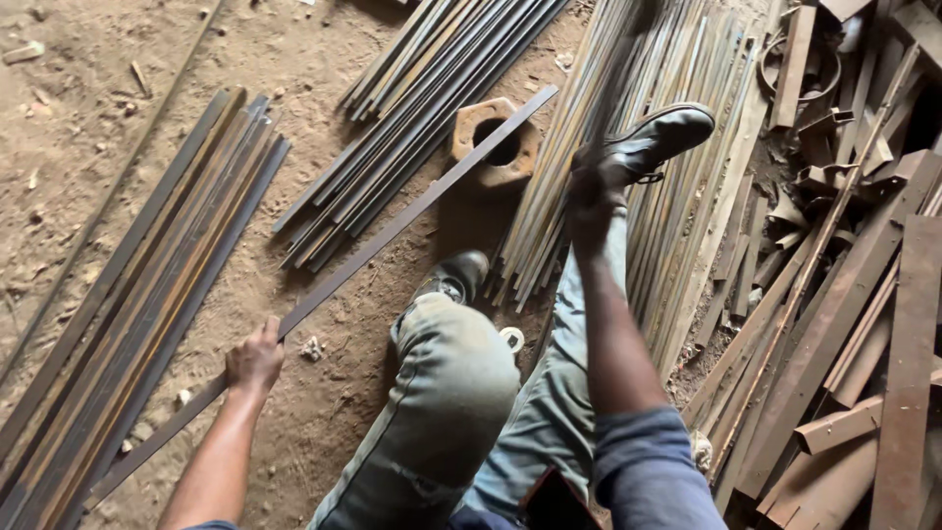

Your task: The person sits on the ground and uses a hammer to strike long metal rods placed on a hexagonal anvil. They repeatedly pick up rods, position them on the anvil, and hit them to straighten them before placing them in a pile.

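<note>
- A long flat steel strip (392, 231) is laid slantwise over the dirt floor (88, 118); its long axis runs from low near the viewer's left side up and away to the right.
- Landmark taken: the rusty hexagonal block with a round hole (497, 142). The strip's far end is rested across this block's upper right edge, so that end is propped off the ground.
- The left hand (255, 358) is closed around the strip well down its length, toward the viewer and leftward of the block; fingers are wrapped over the strip's edge, firmly as far as can be judged.
- The right hand (592, 196) is raised just to the right of the block, fisted around a dark handle (613, 88) blurred by motion; the head of the tool cannot be made out.
- The right hand is much the nearer to the block; the left is well apart from it, along the strip.
- From the left grip, the propped end lies up and to the right.
- A booted foot (653, 142) is seen just right of the block, over a bundle of thin rods (677, 59).
- Left of the block, more flat bars (147, 285) are stacked; scrap offcuts (844, 294) are heaped far to its right.
</note>
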